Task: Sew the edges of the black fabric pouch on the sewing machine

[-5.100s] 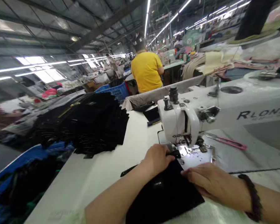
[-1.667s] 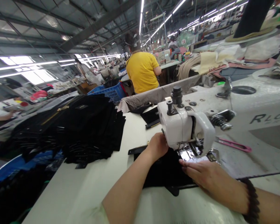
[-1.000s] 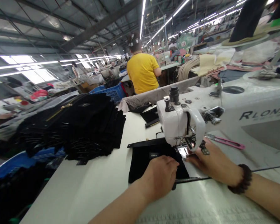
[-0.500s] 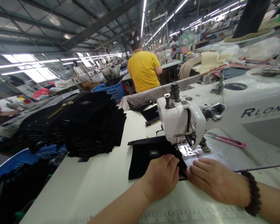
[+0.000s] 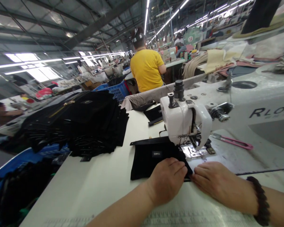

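A black fabric piece (image 5: pixel 144 160) with a small label (image 5: pixel 157 154) lies flat on the table, its right edge close to the presser foot (image 5: pixel 191 152) of a white sewing machine (image 5: pixel 180 123). Over its near right part my left hand (image 5: pixel 169 179) is closed, fingers curled together on the cloth. My right hand (image 5: pixel 217 181), with a dark beaded bracelet (image 5: pixel 260 201) at the wrist, has its fingers pressed together and the tips at the cloth's near right corner. Both thumbs are mostly hidden.
Left stands a tall stack of black fabric pieces (image 5: pixel 92 119), beside a blue crate (image 5: pixel 16 160) of dark cloth. Pink-handled snips (image 5: pixel 236 142) lie on the machine bed. More black pieces (image 5: pixel 153 115) lie behind the machine head. A person in yellow (image 5: pixel 146 69) sits ahead, facing away.
My left hand has slid a little to the right over the cloth, its fingers lying flatter near the edge. The view has shifted slightly. The fabric piece has hardly moved.
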The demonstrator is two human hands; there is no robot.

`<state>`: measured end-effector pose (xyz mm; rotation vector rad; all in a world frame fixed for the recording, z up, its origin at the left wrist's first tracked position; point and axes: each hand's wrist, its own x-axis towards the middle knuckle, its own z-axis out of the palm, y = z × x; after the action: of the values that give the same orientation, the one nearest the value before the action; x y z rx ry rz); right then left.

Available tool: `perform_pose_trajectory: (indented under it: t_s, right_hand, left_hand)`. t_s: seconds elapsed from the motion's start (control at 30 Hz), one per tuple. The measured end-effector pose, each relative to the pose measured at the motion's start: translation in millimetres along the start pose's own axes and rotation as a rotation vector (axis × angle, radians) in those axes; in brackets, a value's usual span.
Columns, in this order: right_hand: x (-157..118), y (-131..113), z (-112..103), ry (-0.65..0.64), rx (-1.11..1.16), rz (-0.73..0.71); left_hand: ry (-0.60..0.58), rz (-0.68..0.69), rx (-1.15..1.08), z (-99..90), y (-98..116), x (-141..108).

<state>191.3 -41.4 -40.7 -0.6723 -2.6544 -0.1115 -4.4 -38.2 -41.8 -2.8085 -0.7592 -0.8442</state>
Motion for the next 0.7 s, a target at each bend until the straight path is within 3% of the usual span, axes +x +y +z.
perform_pose_trajectory:
  t_s: [0.2, 0.33, 0.47, 0.7]
  right_hand:
    - [-9.9, 6.2, -2.6, -0.168, 0.062, -0.033]
    - [-8.5, 5.0, -6.7, -0.127, 0.042, -0.045]
    - [-5.2, 2.6, -8.7, -0.091, -0.026, -0.070]
    - [1.2, 5.2, -3.9, -0.019, 0.012, 0.081]
  left_hand:
    - [-0.117, 0.042, 0.016, 3.7, -1.4, -4.8]
    - [-0.210, 0.050, 0.028, 4.6, -0.9, -6.8]
    - [-0.209, 0.037, -0.001, 6.6, -3.3, -6.8]
    - [-0.197, 0.024, -0.040, 8.1, -17.8, 1.2]
